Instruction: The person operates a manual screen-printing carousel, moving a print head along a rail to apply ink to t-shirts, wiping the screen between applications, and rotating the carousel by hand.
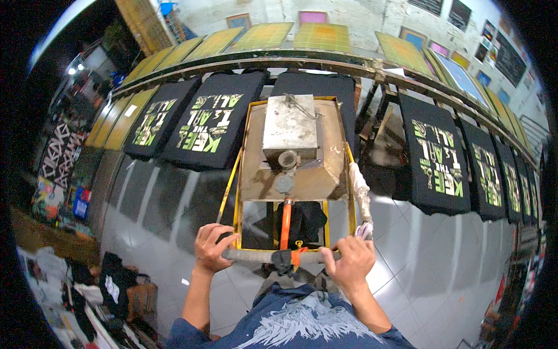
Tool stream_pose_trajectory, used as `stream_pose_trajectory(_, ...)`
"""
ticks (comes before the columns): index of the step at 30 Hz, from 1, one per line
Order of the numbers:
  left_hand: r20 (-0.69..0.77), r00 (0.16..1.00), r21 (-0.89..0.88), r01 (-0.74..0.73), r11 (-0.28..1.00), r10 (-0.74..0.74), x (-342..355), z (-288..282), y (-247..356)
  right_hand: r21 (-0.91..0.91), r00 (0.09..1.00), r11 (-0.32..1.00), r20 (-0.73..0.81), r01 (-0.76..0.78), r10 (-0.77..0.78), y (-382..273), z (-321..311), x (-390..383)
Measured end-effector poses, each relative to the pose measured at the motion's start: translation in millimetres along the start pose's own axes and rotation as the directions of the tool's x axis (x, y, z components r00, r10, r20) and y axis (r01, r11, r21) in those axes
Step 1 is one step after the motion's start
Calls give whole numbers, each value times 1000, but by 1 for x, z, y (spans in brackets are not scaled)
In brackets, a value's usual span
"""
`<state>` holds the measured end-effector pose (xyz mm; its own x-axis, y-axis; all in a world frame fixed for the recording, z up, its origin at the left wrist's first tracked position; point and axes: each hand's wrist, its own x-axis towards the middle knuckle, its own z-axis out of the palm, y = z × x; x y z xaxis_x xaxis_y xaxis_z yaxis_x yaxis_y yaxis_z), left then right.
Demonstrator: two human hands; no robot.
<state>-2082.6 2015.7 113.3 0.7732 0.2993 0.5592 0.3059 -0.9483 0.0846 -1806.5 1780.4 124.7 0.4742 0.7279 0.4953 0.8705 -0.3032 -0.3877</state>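
Observation:
My left hand [214, 249] is closed round the left end of a grey handlebar [250, 256]. On the bar's right end, my right hand [351, 262] is closed too. The bar belongs to a boxy metal machine [253, 145] in a yellow frame, with a silver box [290, 125] on its top. An orange tube [286, 227] runs from the machine toward the bar, where black and orange wrapping [283, 262] is tied. Beyond the bar, the machine's hood partly covers a black T-shirt [314, 82] on the rack.
Black T-shirts with green and white print [212, 116] lie on boards at left, and more printed black T-shirts [433, 157] at right. Yellowish screens [321, 37] stand along the rack behind. Dark cloth [116, 285] is piled at lower left. Grey tiles [401, 250] cover the floor.

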Motion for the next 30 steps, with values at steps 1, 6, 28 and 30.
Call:
stream_pose_trajectory(1, 4, 1000, 1, 10, 1000, -10, -10, -8, -15, -14, 1000, 1000, 5, 18, -18, -16, 4, -4)
stream_pose_trajectory(6, 33, 999, -77, -40, 996, 43, -20, -22, -83, -127, 1000, 992, -2, -6, 6, -87, 25, -19)
stream_pose_trajectory(28, -70, 986, -212, -165, 963, 154, -7, -14, -205, -210, 966, 969, -247, -131, 77, -184, 102, -3)
stream_pose_trajectory(30, -83, 985, -207, -165, 964, 151, -3, -8, -223, -214, 962, 971, -270, -104, 44, -189, 115, 7)
